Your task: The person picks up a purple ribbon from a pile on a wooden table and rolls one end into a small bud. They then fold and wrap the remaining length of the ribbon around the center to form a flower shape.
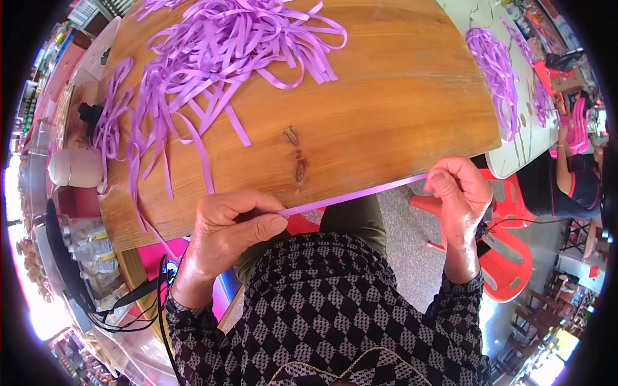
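A narrow purple ribbon (pixel 357 194) is stretched nearly straight between my two hands, just off the near edge of the wooden table (pixel 386 109). My left hand (pixel 235 225) pinches one end between thumb and fingers. At the other end, my right hand (pixel 460 193) grips it with the fingertips, a little higher. Beyond my left hand lies a large tangled heap of purple ribbons (pixel 238 51), with loose strands trailing toward me. One strand passes down over the table's edge beside my left wrist.
To the right, a white marbled table (pixel 531 145) carries more purple ribbon bundles (pixel 496 77). Red plastic chairs (pixel 505 273) stand right of my arm, near a seated person (pixel 560 174). Left are a pale rounded object (pixel 77 168), black cables (pixel 161 309) and plastic containers (pixel 96 254).
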Available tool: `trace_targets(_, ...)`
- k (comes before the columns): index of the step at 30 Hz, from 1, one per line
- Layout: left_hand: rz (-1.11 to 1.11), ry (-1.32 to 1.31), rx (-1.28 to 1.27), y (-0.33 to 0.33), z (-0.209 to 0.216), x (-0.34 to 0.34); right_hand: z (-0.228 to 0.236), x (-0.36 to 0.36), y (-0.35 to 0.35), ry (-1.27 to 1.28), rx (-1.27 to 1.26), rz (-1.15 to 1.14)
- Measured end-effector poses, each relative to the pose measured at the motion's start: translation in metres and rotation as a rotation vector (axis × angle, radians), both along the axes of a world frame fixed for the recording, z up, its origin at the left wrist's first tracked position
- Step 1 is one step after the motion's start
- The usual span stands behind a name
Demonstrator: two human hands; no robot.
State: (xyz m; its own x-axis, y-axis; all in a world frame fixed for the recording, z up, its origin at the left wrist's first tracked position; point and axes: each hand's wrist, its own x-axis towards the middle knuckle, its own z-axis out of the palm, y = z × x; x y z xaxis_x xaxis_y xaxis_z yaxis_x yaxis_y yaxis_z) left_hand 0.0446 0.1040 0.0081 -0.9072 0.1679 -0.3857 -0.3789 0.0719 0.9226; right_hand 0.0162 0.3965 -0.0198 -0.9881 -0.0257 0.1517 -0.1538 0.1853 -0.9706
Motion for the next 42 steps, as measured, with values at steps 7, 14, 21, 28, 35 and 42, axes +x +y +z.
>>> trace_targets(7,0.029,0.096,-0.069,-0.008,-0.01,-0.001,-0.007,-0.01,0.005,0.173,0.352,-0.124)
trace_targets(14,-0.025,0.141,-0.103,0.016,-0.001,-0.002,0.01,-0.012,-0.068,0.433,0.338,0.414)
trace_targets(21,-0.142,0.582,-0.348,0.019,-0.008,-0.003,-0.008,-0.011,-0.086,0.284,0.017,0.533)
trace_targets(28,-0.162,0.742,-0.558,0.026,-0.01,-0.01,-0.009,-0.011,-0.087,0.412,0.145,0.412)
trace_targets(35,-0.214,0.805,-0.54,0.016,-0.003,-0.013,-0.009,-0.012,-0.072,0.538,0.258,0.371)
trace_targets(42,0.139,0.318,-0.363,-0.066,-0.002,-0.013,-0.011,-0.033,0.003,0.26,0.328,0.107)
